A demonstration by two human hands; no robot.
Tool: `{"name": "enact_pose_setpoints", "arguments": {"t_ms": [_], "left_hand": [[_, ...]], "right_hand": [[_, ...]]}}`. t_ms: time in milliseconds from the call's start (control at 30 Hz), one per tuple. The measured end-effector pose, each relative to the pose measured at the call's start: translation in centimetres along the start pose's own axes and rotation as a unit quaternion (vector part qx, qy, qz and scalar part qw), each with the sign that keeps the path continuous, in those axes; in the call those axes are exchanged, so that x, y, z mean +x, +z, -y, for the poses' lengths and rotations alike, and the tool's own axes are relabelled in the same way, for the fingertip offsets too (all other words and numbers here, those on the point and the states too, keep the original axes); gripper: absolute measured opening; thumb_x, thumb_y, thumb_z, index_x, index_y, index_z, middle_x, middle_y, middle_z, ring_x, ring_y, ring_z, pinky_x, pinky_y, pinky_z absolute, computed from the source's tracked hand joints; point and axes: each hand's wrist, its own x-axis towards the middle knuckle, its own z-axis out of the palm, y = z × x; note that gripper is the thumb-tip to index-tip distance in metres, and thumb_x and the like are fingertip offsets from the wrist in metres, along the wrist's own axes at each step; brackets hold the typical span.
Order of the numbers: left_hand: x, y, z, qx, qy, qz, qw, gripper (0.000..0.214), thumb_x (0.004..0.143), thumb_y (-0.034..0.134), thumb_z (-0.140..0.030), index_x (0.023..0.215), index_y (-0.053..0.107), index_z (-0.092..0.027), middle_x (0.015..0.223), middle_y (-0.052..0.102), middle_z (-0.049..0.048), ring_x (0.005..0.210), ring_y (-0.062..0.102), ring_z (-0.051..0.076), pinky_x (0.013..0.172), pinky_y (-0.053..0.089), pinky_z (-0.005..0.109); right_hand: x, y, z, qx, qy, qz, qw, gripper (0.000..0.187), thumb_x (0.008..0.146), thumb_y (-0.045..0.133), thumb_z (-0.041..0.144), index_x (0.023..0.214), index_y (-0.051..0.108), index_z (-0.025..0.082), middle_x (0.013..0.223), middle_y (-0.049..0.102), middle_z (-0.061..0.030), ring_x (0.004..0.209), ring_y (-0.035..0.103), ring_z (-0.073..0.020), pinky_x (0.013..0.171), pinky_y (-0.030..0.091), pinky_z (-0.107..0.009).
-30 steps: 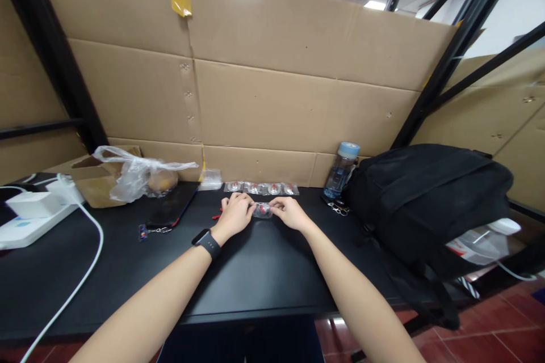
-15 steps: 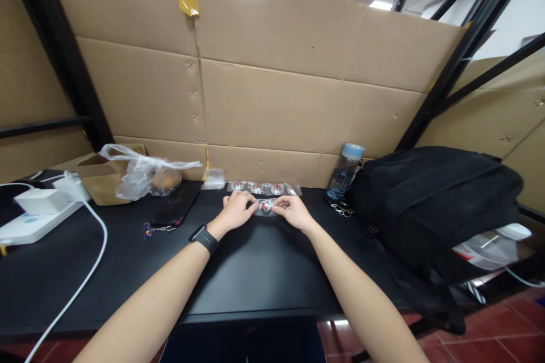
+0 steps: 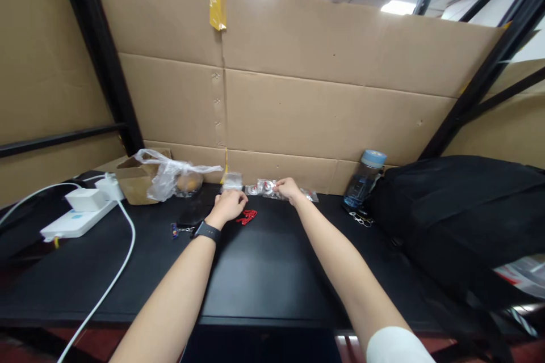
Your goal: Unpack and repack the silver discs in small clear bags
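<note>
My right hand point(image 3: 288, 188) pinches the edge of a small clear plastic packet point(image 3: 268, 188) with a round, shiny red-and-silver item inside. This packet is at the row along the cardboard wall, partly overlapping other packets; one more packet point(image 3: 309, 195) shows to the right of my fingers. My left hand point(image 3: 229, 205), with a dark watch on its wrist, hovers low over the table, fingers apart and bent, some tips hidden. Just behind it lies a stack of clear plastic bags point(image 3: 232, 180). A red cord bundle point(image 3: 247, 216) lies to its right.
A black wallet-like case point(image 3: 191, 212) with a keychain point(image 3: 175, 231), a bagged round item point(image 3: 187, 182), a cardboard box point(image 3: 137, 187) and a white power strip point(image 3: 79, 221) stand left. At right are a water bottle point(image 3: 363, 180) and a black backpack point(image 3: 464, 215).
My right hand has carried the packet back to the row at the wall. My left hand has let go of it and moved left toward the bag stack. The red cord now shows.
</note>
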Motion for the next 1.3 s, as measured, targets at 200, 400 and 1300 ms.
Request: {"name": "enact_pose_setpoints", "arguments": {"t_ms": [200,400,1300], "left_hand": [[0.0,0.1,-0.2,-0.002,0.029,0.027,0.999,0.022,0.088,0.054,-0.033,0.09,0.076,-0.029,0.105,0.076,0.0038,0.104,0.066,0.025,0.087,0.046,0.036],[-0.1,0.0,-0.3,-0.014,0.063,0.064,0.996,0.015,0.082,0.063,-0.034,0.088,0.077,-0.03,0.099,0.077,0.0005,0.099,0.068,0.023,0.084,0.046,0.03],[-2.3,1.1,-7.6,-0.111,0.152,-0.019,0.982,0.017,0.095,0.055,-0.034,0.091,0.069,-0.025,0.098,0.075,0.0015,0.1,0.064,0.021,0.092,0.032,0.036]], "right_hand": [[2.0,1.9,1.1,-0.113,0.031,-0.023,0.993,0.013,0.066,0.077,0.013,0.079,0.076,0.015,0.084,0.076,-0.0133,0.086,0.072,-0.0249,0.071,0.051,-0.027],[0.5,1.2,0.5,-0.21,-0.006,-0.047,0.977,0.027,0.077,0.073,0.024,0.104,0.071,0.021,0.118,0.07,-0.0146,0.113,0.064,-0.0291,0.093,0.048,-0.039],[-7.7,-9.8,-10.7,-0.159,-0.15,0.044,0.975,0.042,0.07,0.078,0.024,0.112,0.073,0.022,0.102,0.076,-0.0057,0.09,0.069,-0.0213,0.085,0.05,-0.03]]}}
